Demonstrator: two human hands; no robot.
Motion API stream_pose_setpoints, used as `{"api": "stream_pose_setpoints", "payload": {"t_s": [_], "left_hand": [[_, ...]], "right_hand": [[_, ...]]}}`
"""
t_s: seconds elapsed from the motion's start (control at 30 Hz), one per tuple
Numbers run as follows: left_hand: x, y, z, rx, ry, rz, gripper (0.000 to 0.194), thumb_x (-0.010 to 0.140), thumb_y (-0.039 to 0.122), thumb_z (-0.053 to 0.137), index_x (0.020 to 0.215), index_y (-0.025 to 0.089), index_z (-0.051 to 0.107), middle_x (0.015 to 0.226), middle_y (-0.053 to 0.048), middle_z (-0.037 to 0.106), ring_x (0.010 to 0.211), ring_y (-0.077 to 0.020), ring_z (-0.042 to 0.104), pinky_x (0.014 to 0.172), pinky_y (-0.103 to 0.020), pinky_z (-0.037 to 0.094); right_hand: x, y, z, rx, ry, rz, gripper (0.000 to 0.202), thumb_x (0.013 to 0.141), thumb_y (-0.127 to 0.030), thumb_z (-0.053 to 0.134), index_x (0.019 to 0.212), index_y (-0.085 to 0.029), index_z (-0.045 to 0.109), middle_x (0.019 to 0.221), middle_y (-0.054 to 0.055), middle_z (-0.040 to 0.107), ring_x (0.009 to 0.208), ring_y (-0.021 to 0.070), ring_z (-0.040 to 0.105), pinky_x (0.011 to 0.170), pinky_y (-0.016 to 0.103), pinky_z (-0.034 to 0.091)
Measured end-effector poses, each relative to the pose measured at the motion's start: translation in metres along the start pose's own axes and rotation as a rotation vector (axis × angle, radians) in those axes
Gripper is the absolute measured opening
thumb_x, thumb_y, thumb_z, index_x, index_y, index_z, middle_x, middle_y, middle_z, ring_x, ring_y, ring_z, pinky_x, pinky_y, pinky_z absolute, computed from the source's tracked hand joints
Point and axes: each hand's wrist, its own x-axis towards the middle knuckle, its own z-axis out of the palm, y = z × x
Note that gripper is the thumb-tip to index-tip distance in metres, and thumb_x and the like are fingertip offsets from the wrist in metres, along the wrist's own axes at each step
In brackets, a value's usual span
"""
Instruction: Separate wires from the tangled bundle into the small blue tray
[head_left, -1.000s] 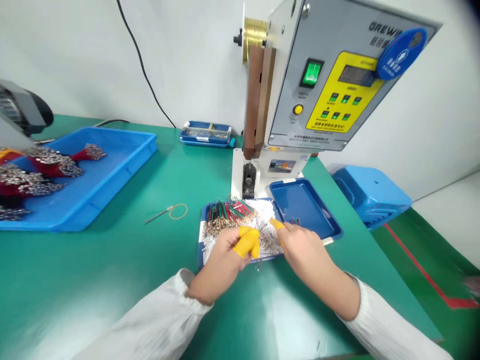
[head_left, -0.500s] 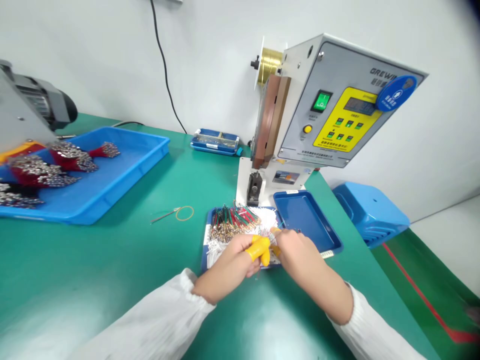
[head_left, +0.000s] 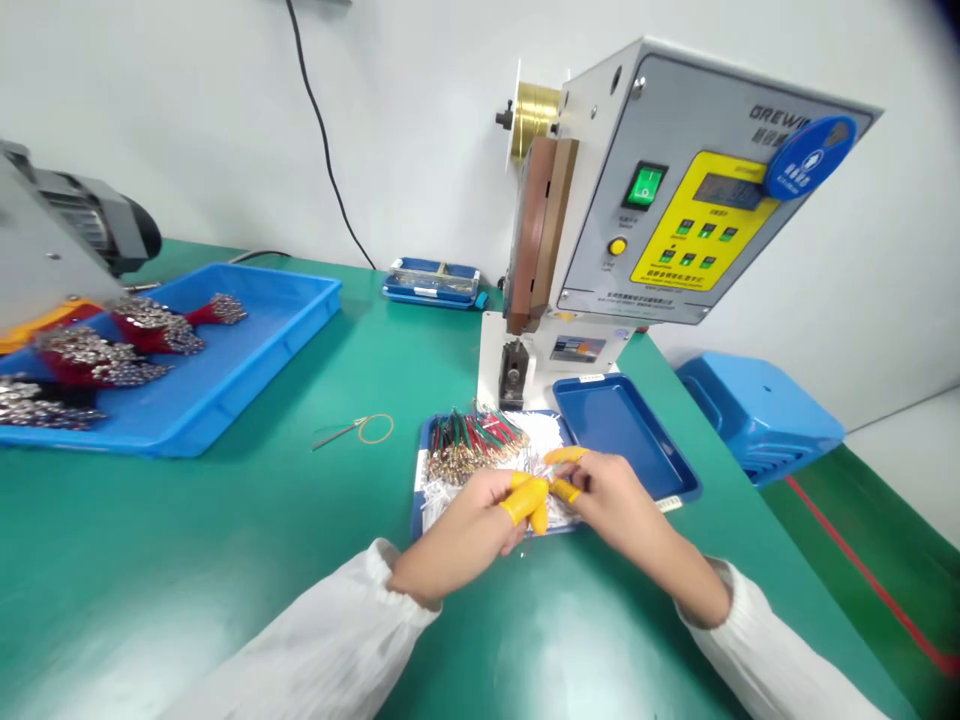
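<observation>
My left hand (head_left: 491, 512), with yellow finger cots, is closed in a pinch over the near edge of a blue tray (head_left: 418, 505). Thin wires (head_left: 524, 548) poke out below its fingers. Just to the right, my right hand (head_left: 604, 492) has its yellow-capped forefinger and thumb apart, close to the left fingertips. Fine strands show between the two hands, but their ends are too small to make out. In the tray lies a bundle of red, green and black wires (head_left: 480, 440) with brass-coloured ends, beside white tubing pieces (head_left: 546, 432).
Behind the tray stands a grey machine (head_left: 630, 270) with a yellow control panel. A second blue tray (head_left: 619, 425) sits at its foot. A large blue bin (head_left: 262, 365) with terminal-ended wire bundles is at left. A wire with a loop (head_left: 375, 430) lies on the green table.
My right hand has turned and its forefinger has lifted away from the thumb. My left hand keeps its pinch. The whole view has shifted slightly.
</observation>
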Motion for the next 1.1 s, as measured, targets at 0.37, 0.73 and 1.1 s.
{"api": "stream_pose_setpoints", "payload": {"t_s": [0.37,0.73,1.1], "left_hand": [[0.002,-0.004,-0.003,0.072,0.112,-0.107,0.01,0.072,0.022,0.052,0.064,0.019,0.054,0.047,0.006,0.046,0.044,-0.009,0.037,0.048,-0.024,0.026],[0.004,-0.005,-0.002,0.101,0.22,-0.124,0.03,0.087,0.037,0.058,0.063,0.019,0.054,0.044,0.006,0.043,0.044,-0.0093,0.037,0.049,-0.024,0.028],[0.006,-0.018,-0.008,0.051,0.222,-0.111,0.038,0.09,0.048,0.061,0.066,0.018,0.057,0.043,0.007,0.042,0.04,-0.0085,0.035,0.046,-0.024,0.026]], "right_hand": [[0.001,0.004,0.008,0.785,0.335,0.154,0.032,0.08,-0.036,0.081,0.107,-0.02,0.073,0.094,0.006,0.077,0.085,0.0197,0.072,0.08,0.033,0.058],[-0.001,0.007,0.012,0.73,0.35,0.129,0.03,0.088,-0.036,0.074,0.112,-0.019,0.073,0.105,0.01,0.077,0.094,0.0234,0.073,0.09,0.041,0.059],[-0.008,0.01,0.019,0.539,0.298,-0.002,0.029,0.098,-0.031,0.063,0.124,-0.022,0.068,0.11,0.008,0.078,0.1,0.0238,0.075,0.093,0.04,0.061]]}}
